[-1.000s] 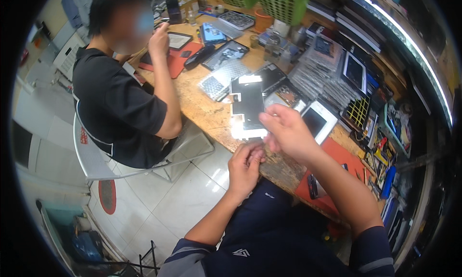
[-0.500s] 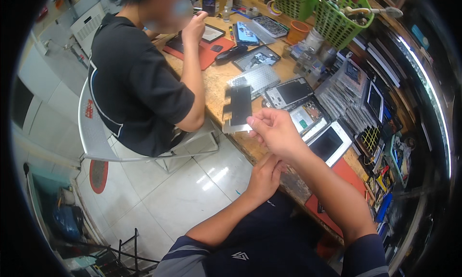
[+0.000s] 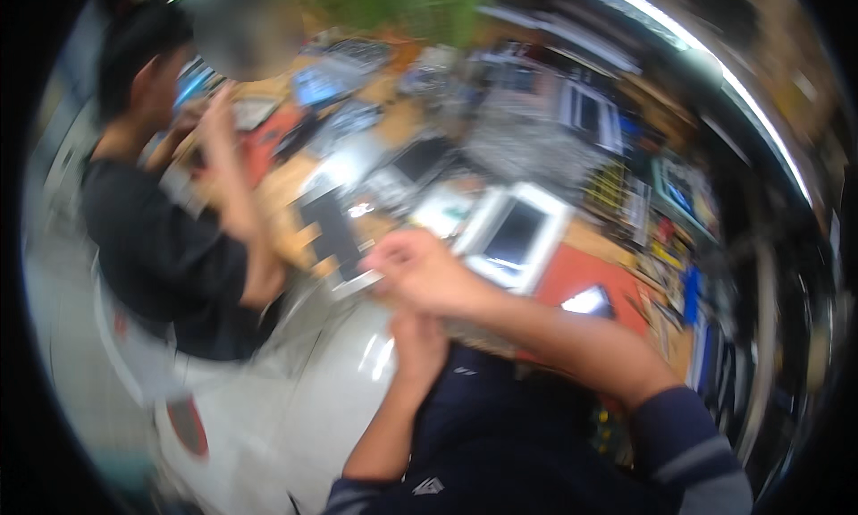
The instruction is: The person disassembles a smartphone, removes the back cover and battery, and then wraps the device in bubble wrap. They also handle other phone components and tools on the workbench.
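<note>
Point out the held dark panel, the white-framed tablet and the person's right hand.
Dark panel (image 3: 333, 235): head view, middle of its black face.
White-framed tablet (image 3: 519, 232): head view, on its dark screen.
Right hand (image 3: 417, 267): head view, back of the hand.

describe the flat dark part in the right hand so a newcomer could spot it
Start at the wooden bench, then find the wearer's right hand at its near side. The flat dark part sticks out leftward from that hand. Unlike the white-framed tablet to the hand's right, it is held up, its left edge notched.
</note>
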`<act>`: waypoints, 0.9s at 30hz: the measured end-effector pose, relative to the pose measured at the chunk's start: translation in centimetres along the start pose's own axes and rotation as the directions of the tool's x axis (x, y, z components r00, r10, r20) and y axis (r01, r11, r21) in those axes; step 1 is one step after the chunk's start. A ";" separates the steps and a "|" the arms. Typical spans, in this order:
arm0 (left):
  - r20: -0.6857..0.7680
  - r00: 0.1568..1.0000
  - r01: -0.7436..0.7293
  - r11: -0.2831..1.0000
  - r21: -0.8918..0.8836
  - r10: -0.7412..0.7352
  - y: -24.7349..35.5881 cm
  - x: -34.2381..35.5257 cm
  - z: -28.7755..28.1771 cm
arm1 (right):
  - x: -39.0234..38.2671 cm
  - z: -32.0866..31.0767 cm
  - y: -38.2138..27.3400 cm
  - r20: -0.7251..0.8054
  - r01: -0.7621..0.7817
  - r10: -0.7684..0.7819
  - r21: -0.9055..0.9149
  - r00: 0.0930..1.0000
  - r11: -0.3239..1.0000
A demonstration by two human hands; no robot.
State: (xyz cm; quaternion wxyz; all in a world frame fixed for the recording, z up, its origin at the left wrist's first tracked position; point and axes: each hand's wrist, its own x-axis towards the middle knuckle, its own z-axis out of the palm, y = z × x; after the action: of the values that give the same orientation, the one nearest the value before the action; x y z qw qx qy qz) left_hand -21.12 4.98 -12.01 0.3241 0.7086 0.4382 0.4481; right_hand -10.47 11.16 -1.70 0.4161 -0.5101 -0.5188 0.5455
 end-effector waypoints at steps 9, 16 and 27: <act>0.054 0.993 0.110 0.965 -0.239 -0.100 -2.6 2.1 0.1 | -17.6 -12.2 1.1 -0.663 0.282 -0.100 0.174 0.742 0.943; -0.080 0.985 -0.164 0.966 -0.199 0.151 -0.6 3.5 1.4 | -38.5 -20.8 -4.7 -0.923 0.325 -0.371 -0.384 -0.103 0.864; 0.590 0.784 0.519 0.725 -0.453 -0.192 5.9 -1.2 -1.5 | -29.4 -10.5 0.8 -0.533 0.001 -0.256 -0.432 0.806 0.902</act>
State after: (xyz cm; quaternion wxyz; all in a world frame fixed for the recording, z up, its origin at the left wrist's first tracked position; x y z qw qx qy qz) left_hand -20.83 1.56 -6.78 0.7142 0.5600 0.3070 0.2865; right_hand 3.90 -16.36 1.83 0.4734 -0.6897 -0.5049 0.2127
